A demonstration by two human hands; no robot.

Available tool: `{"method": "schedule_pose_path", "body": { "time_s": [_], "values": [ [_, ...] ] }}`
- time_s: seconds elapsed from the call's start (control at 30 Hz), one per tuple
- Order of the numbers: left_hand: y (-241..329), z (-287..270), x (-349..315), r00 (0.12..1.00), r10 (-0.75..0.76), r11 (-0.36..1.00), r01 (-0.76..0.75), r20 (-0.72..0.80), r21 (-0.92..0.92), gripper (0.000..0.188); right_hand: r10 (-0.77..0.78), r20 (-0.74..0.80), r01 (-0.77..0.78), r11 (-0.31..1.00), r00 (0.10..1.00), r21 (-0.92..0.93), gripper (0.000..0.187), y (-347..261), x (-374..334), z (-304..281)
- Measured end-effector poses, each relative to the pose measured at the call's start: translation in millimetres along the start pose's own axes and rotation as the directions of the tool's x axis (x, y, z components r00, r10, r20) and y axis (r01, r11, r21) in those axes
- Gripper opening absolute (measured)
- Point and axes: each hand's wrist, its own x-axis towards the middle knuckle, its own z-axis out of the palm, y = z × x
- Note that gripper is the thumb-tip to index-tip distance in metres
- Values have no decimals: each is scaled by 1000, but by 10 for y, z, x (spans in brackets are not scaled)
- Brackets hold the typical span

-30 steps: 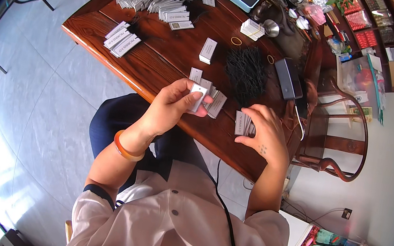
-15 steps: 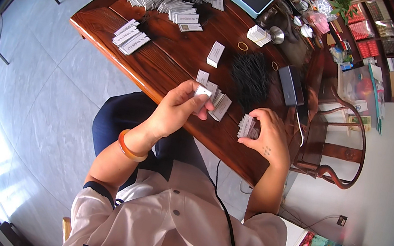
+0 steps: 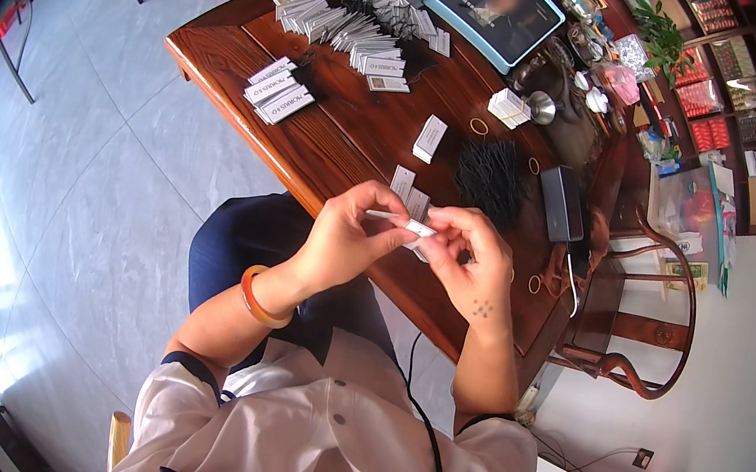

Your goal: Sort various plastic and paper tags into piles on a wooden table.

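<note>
In front of me, above the table's near edge, my left hand (image 3: 349, 237) and my right hand (image 3: 475, 264) meet fingertip to fingertip. Both pinch white hang tags (image 3: 418, 228); how many are between the fingers I cannot make out. Just beyond my fingers, more printed tags (image 3: 410, 192) lie on the wooden table, partly covered by my hands. A bundle of black strings (image 3: 490, 179) is spread behind my right hand. Farther off lies a small stack of white tags (image 3: 430, 137).
A large heap of strung tags (image 3: 358, 35) and a smaller group (image 3: 279, 92) occupy the table's left side. At the back stands a blue-framed screen (image 3: 485, 5). A white card stack (image 3: 509, 108), rubber bands (image 3: 479, 127) and a dark box (image 3: 561, 204) sit rightward, beside a wooden chair (image 3: 650, 327).
My right hand has moved left from the tags on the table to meet my left hand. Both now grip at the tags, and the whole view has shifted slightly.
</note>
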Motion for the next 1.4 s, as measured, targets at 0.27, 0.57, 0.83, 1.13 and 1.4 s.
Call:
{"method": "schedule_pose_path", "body": {
  "time_s": [0.27,0.57,0.83,1.13,1.4],
  "values": [
    [-63,36,27,986,81,997,-82,143,3,28,-30,-104,48,984,994,171,11,242,-67,154],
    [20,-10,57,940,-190,881,290,282,-374,23,-280,37,268,864,959,-427,74,62,11,143],
    [-45,-35,53,928,-142,859,288,345,-422,26,-323,124,332,739,938,-586,75,111,2,205],
    [-58,-25,52,910,-166,872,315,380,-374,21,-282,147,316,782,948,-537,72,83,-1,200],
    [37,14,23,942,-167,921,255,292,-296,25,-309,69,291,765,949,-575,74,77,-7,230]
  ]
}}
